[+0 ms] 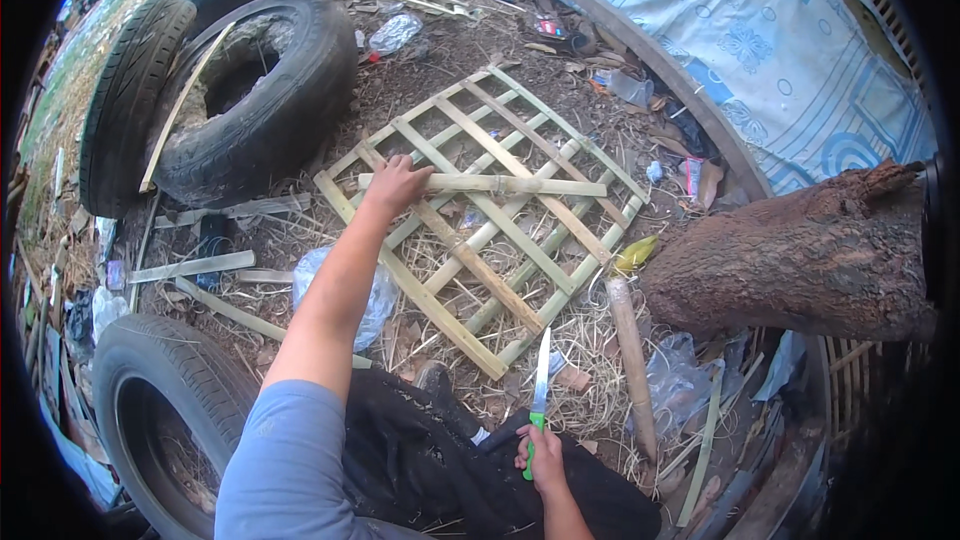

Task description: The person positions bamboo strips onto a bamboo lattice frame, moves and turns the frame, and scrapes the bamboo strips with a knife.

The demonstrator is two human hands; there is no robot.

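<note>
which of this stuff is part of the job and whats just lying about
Seemingly in the job:
green-handled knife, in the right hand
loose pale strip, in the left hand
slatted lattice, under that strip

Apparently just lying about:
dark tyres, at the left
clear plastic bag, beside the left forearm

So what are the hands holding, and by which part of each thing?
The right hand holds a knife by its green handle. The left hand holds a bamboo strip near its left end.
</note>
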